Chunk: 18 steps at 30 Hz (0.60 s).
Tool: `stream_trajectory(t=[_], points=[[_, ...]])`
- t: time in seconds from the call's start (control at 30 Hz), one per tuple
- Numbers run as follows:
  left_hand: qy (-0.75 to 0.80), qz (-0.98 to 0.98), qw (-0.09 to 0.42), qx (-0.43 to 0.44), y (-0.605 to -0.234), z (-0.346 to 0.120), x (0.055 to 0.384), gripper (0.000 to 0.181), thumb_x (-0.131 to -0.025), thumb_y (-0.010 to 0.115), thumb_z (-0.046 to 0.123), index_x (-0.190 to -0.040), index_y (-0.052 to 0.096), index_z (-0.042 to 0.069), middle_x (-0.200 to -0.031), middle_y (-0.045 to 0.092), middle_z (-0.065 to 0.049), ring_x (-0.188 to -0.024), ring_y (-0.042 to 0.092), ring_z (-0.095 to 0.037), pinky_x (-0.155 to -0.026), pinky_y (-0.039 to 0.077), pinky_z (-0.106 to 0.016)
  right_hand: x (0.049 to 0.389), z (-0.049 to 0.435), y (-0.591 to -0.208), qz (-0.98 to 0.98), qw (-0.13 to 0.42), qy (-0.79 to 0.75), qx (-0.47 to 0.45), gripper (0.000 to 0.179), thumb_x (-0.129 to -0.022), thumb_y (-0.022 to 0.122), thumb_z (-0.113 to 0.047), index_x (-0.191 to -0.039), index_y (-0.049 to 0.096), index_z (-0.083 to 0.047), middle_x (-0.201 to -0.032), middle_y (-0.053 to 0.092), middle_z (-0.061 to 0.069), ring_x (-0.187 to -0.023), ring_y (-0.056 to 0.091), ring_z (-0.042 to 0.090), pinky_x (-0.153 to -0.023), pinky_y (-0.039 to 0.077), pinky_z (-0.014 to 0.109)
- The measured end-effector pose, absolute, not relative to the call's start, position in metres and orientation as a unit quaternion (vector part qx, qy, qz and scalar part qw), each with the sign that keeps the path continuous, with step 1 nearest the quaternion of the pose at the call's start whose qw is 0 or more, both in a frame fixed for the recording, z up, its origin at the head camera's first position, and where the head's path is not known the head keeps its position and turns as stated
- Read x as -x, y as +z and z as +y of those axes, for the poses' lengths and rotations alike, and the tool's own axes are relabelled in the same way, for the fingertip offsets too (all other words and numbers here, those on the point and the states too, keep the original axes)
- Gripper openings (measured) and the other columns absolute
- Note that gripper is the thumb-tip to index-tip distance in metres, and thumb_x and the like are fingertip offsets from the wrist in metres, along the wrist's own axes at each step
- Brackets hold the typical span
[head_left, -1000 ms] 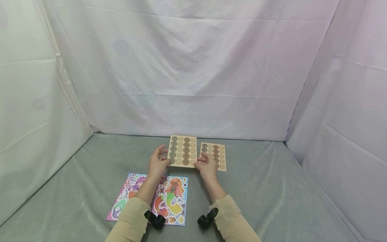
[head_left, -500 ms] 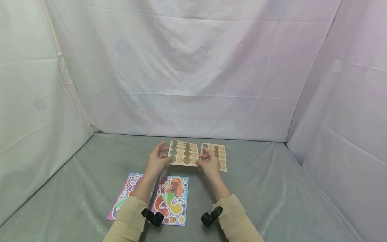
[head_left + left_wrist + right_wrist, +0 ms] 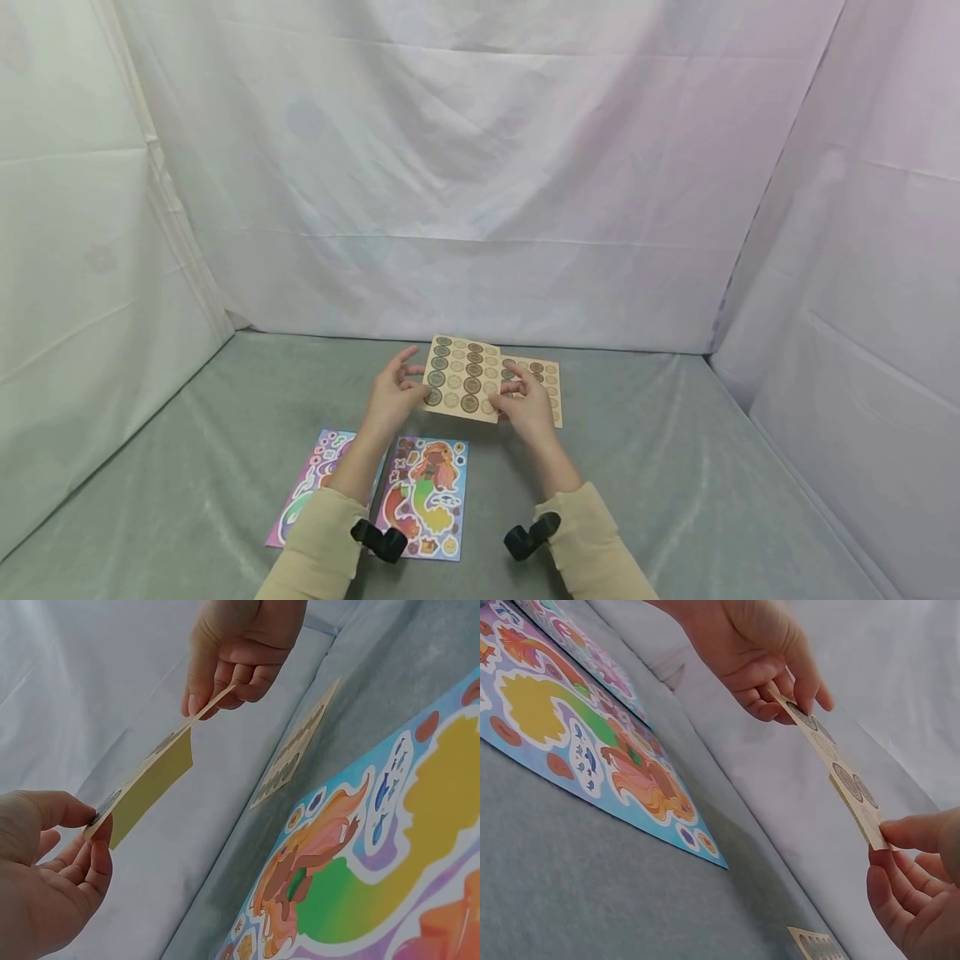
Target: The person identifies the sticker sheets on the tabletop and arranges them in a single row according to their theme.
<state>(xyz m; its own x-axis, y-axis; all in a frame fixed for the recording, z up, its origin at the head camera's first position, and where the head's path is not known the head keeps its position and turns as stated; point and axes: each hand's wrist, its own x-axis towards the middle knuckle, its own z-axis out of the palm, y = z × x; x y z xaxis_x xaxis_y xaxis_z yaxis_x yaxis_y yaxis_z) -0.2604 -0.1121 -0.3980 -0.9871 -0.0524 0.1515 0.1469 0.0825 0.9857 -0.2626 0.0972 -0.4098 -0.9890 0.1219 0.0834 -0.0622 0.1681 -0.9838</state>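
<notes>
A tan sticker sheet with rows of round dark and pale stickers is held up between both hands. My left hand pinches its near left corner between thumb and fingers, while my right hand pinches the near right corner. In the left wrist view the sheet hangs above the table, showing its yellowish underside. Behind my right hand lies a second tan sticker sheet, flat on the table and partly covered by the held one.
Nearer to me lie two colourful mermaid sticker sheets: a blue one and a pink-purple one, the latter partly hidden by my left forearm. Grey cloth covers the table. White curtains enclose the back and sides.
The held sticker sheet bent and tilted toward flat, then stood up again. It has moved slightly right with both hands and now overlaps the second tan sheet.
</notes>
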Motion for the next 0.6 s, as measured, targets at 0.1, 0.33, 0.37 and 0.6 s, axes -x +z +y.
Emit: stream_trajectory(t=[0.1,0.33,0.37,0.6], points=[[-0.672,-0.736,0.075,0.023,-0.395,-0.112,0.26,0.074,-0.079,0.065,-0.008,-0.145,0.039,0.012,-0.115,0.06,-0.015,-0.077,0.062,-0.017,-0.068,0.052,-0.026,0.262,0.099,-0.408,-0.768,0.068,0.637,0.006,0.068,-0.076,0.073,0.005,-0.138,0.049,-0.005,-0.083,0.064,0.008,-0.058,0.06,0.015,-0.059,0.056,0.039],[-0.68,-0.731,0.052,0.018,-0.387,-0.111,0.258,0.072,-0.081,0.065,-0.003,-0.146,0.038,0.013,-0.115,0.06,-0.013,-0.087,0.065,-0.021,-0.08,0.052,-0.032,0.259,0.103,-0.399,-0.786,0.049,0.616,-0.015,0.071,-0.075,0.074,0.003,-0.14,0.047,-0.006,-0.082,0.064,0.007,-0.063,0.062,0.015,-0.059,0.055,0.031],[-0.683,-0.728,0.048,0.02,-0.386,-0.111,0.258,0.073,-0.081,0.065,-0.003,-0.147,0.038,0.013,-0.115,0.06,-0.014,-0.088,0.065,-0.021,-0.08,0.052,-0.032,0.259,0.104,-0.398,-0.787,0.047,0.615,-0.016,0.071,-0.075,0.074,0.003,-0.14,0.047,-0.005,-0.081,0.064,0.007,-0.063,0.061,0.015,-0.058,0.054,0.03],[-0.703,-0.709,0.029,0.043,-0.381,-0.11,0.256,0.072,-0.083,0.064,-0.005,-0.148,0.035,0.01,-0.116,0.059,-0.016,-0.087,0.065,-0.02,-0.077,0.052,-0.029,0.255,0.108,-0.391,-0.785,0.028,0.618,-0.013,0.07,-0.077,0.073,0.002,-0.141,0.046,-0.008,-0.082,0.063,0.006,-0.064,0.061,0.016,-0.058,0.054,0.032]])
